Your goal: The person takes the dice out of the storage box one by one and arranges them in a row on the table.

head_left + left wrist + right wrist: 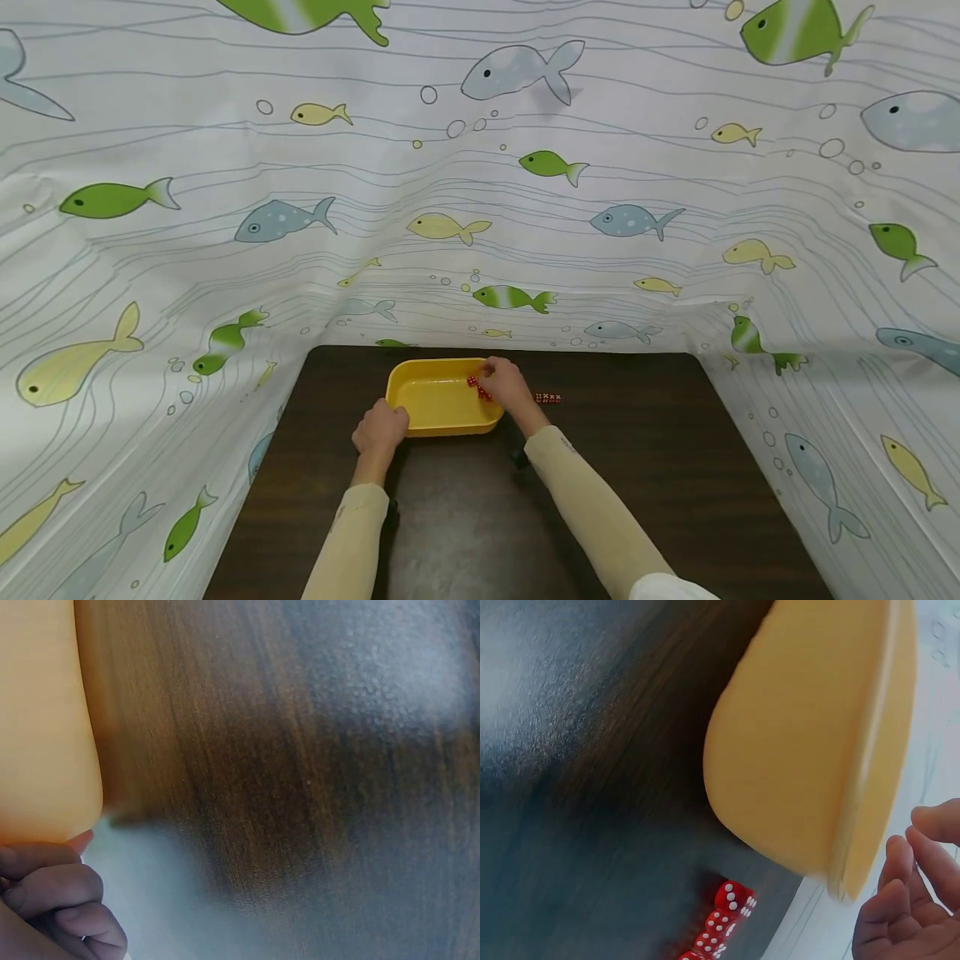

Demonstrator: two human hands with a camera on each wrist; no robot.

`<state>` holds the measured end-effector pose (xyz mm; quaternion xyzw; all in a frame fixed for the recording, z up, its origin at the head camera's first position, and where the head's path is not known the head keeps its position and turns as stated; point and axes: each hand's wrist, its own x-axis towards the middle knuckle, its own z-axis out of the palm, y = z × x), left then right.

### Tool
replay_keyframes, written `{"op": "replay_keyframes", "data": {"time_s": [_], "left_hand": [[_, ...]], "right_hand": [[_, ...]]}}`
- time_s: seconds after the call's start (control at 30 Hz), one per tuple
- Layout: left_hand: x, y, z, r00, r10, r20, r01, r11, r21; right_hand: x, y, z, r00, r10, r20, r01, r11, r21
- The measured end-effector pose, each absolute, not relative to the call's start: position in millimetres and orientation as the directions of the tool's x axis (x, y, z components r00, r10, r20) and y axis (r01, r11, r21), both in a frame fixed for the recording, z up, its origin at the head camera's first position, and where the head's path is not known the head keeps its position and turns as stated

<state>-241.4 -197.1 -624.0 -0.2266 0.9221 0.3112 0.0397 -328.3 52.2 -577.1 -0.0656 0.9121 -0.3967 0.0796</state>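
Observation:
A yellow plastic tray stands toward the back of the dark table. My left hand grips its front left corner; in the left wrist view the curled fingers lie against the tray's wall. Over the tray's right end is my right hand. Its fingers are loosely bent near the rim, and no die shows between them in the right wrist view. Several red dice lie inside the tray, just below that hand. Outside it, to the right, more red dice with white dots stand in a row on the table.
The dark wood-grain table extends to both sides and toward me. A white sheet printed with fish surrounds it at the back and sides.

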Motion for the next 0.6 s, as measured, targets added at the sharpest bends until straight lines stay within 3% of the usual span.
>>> {"op": "replay_keyframes", "data": {"time_s": [0.27,0.6], "left_hand": [[-245,-201,-627,-0.9,-0.378,-0.219,-0.433,0.703,0.564],[-242,-201,-624,-0.901,-0.374,-0.221,-0.43,0.702,0.567]], "right_hand": [[-329,35,-580,-0.966,-0.242,-0.092,-0.14,0.788,-0.6],[-340,16,-595,-0.937,-0.348,-0.025,-0.333,0.913,-0.238]]}}
